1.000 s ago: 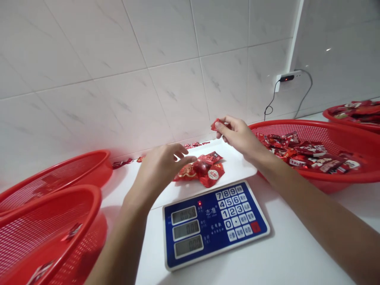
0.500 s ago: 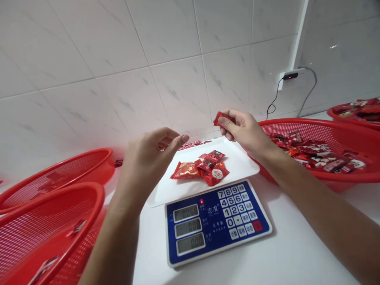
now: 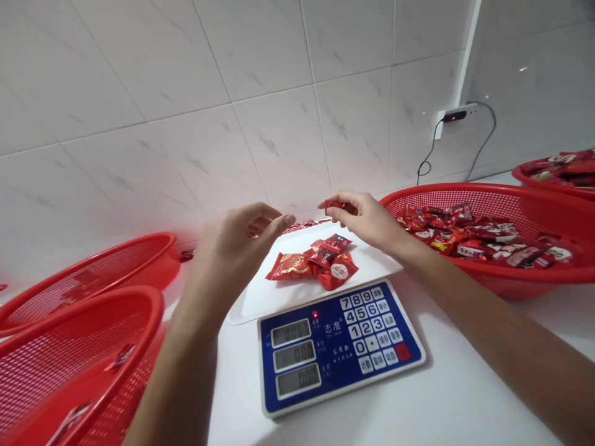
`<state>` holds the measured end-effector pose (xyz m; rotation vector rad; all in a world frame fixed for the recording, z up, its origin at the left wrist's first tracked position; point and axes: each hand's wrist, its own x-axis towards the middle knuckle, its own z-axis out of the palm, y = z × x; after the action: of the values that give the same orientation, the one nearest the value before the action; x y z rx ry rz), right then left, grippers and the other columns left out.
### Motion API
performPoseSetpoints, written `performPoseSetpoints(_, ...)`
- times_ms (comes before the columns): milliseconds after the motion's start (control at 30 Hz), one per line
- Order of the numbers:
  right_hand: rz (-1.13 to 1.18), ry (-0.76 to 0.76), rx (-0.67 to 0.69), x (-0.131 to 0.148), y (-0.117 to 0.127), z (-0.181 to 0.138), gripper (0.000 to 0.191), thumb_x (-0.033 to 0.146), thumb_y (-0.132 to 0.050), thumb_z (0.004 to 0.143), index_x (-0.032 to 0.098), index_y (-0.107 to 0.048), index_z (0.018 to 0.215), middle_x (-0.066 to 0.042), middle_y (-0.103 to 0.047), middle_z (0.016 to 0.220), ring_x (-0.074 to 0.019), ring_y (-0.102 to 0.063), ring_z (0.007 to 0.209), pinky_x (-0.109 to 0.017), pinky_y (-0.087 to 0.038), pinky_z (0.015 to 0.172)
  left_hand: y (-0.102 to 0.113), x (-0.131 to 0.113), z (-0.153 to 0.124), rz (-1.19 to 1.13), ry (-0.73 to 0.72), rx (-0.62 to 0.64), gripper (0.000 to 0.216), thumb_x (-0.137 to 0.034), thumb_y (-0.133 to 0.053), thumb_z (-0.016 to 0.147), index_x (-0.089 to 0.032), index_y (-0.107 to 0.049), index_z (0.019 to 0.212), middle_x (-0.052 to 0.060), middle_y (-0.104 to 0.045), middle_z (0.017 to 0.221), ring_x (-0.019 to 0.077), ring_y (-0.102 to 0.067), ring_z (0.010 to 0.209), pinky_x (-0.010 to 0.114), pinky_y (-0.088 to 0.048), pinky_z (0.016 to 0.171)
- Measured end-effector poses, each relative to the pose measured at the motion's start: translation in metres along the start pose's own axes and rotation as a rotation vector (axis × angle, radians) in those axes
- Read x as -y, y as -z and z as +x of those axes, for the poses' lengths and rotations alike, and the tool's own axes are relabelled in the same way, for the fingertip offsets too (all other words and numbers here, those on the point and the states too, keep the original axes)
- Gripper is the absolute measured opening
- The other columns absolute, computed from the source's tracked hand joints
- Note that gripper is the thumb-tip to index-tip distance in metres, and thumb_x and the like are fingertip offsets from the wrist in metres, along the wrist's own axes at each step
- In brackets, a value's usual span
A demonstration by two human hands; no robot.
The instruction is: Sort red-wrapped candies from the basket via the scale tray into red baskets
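In the head view my right hand (image 3: 360, 217) pinches a small red wrapped snack packet (image 3: 338, 207) above the far right part of the scale's white tray (image 3: 372, 260). On that tray lie several red snack packets, among them a larger one with gold print (image 3: 290, 266) and one with a round white label (image 3: 339, 272). My left hand (image 3: 239, 241) hovers over the tray's left side, fingers curled, thumb stretched out, and no object visible in it. In front sits the scale's blue panel (image 3: 334, 347) with its keypad and lit displays.
A red basket (image 3: 534, 204) full of packets stands to the right, with another filled basket (image 3: 548, 170) behind it. Two red baskets (image 3: 153, 303) are on the left; the nearer has a few packets inside. More packets lie behind the tray. A cable (image 3: 432, 145) hangs from a wall socket.
My right hand has moved left and slightly down with the packet, in over the tray. My left hand has barely shifted. The packets on the tray stay put.
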<state>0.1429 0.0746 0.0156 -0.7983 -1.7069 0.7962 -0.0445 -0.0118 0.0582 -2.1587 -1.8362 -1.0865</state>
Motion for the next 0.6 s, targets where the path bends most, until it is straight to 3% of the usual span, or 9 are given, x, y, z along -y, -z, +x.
performPoseSetpoints(233, 0.027, 0.021, -0.002, -0.003, 0.002, 0.000, 0.010, 0.015, -0.060, 0.087, 0.016, -0.070, 0.089, -0.002, -0.066, 0.078, -0.0119, -0.053, 0.061, -0.030, -0.043, 0.063, -0.003, -0.002, -0.001, 0.002, 0.000, 0.006, 0.029, -0.048, -0.061, 0.084, -0.022, -0.074, 0.083, 0.003, -0.074, 0.077, 0.0184, -0.067, 0.073, 0.029, -0.047, 0.064)
performPoseSetpoints(300, 0.059, 0.043, -0.023, 0.001, 0.005, 0.001, 0.010, 0.015, -0.061, 0.087, 0.015, -0.070, 0.090, -0.004, -0.066, 0.081, -0.0116, -0.054, 0.063, -0.029, -0.044, 0.064, -0.006, 0.000, 0.000, -0.030, -0.026, -0.003, 0.031, -0.050, -0.062, 0.084, -0.022, -0.072, 0.090, 0.005, -0.075, 0.088, 0.0204, -0.068, 0.083, 0.030, -0.050, 0.073)
performPoseSetpoints(367, 0.086, 0.067, -0.070, 0.006, 0.011, 0.002, 0.011, 0.016, -0.060, 0.088, 0.014, -0.070, 0.092, -0.005, -0.066, 0.082, -0.0120, -0.056, 0.067, -0.028, -0.044, 0.063, -0.012, 0.004, 0.002, -0.057, -0.079, 0.032, 0.043, -0.056, -0.061, 0.083, -0.023, -0.067, 0.110, 0.008, -0.072, 0.112, 0.0244, -0.065, 0.105, 0.034, -0.051, 0.086)
performPoseSetpoints(467, 0.050, 0.109, -0.153, 0.018, 0.032, 0.001, 0.013, 0.018, -0.057, 0.091, 0.015, -0.069, 0.094, -0.005, -0.065, 0.084, -0.0126, -0.057, 0.070, -0.027, -0.044, 0.062, -0.024, 0.012, 0.008, -0.074, -0.139, 0.315, 0.068, -0.064, -0.057, 0.082, -0.028, -0.048, 0.138, 0.010, -0.055, 0.142, 0.0291, -0.052, 0.128, 0.039, -0.047, 0.098)
performPoseSetpoints(533, -0.105, 0.118, -0.169, 0.028, 0.054, -0.003, 0.014, 0.021, -0.057, 0.091, 0.016, -0.070, 0.095, -0.005, -0.065, 0.080, -0.0131, -0.056, 0.067, -0.029, -0.044, 0.061, -0.035, 0.017, 0.014, -0.066, -0.160, 0.559, 0.078, -0.068, -0.058, 0.080, -0.033, -0.037, 0.147, 0.009, -0.044, 0.152, 0.0320, -0.044, 0.136, 0.043, -0.044, 0.103)
performPoseSetpoints(600, -0.343, 0.090, -0.160, 0.037, 0.079, -0.008, 0.015, 0.024, -0.058, 0.090, 0.017, -0.071, 0.094, -0.004, -0.065, 0.075, -0.0147, -0.056, 0.064, -0.032, -0.045, 0.063, -0.048, 0.019, 0.019, 0.008, -0.158, 0.725, 0.093, -0.072, -0.061, 0.073, -0.037, -0.027, 0.151, 0.008, -0.025, 0.161, 0.0389, -0.027, 0.144, 0.052, -0.036, 0.108)
